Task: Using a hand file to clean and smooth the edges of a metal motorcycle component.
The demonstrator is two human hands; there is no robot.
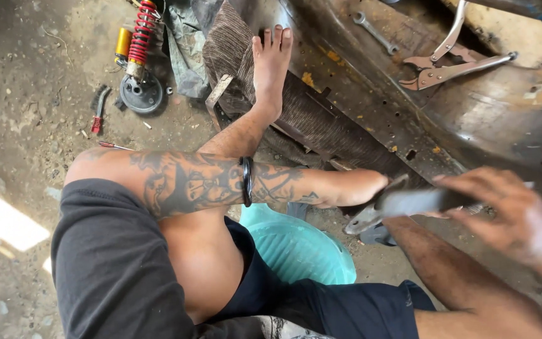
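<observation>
One grey tool (403, 204), two hands' (356, 187) grip.

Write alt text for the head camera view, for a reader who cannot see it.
A person's left hand and right hand grip a blurred grey metal tool beside a rusty metal car panel. They sit on a turquoise plastic stool; silver locking pliers lie on the panel.

Teal stool (302, 251); red spring on shock absorber (140, 34); black shorts (114, 270); brown striped cloth (308, 113).
</observation>
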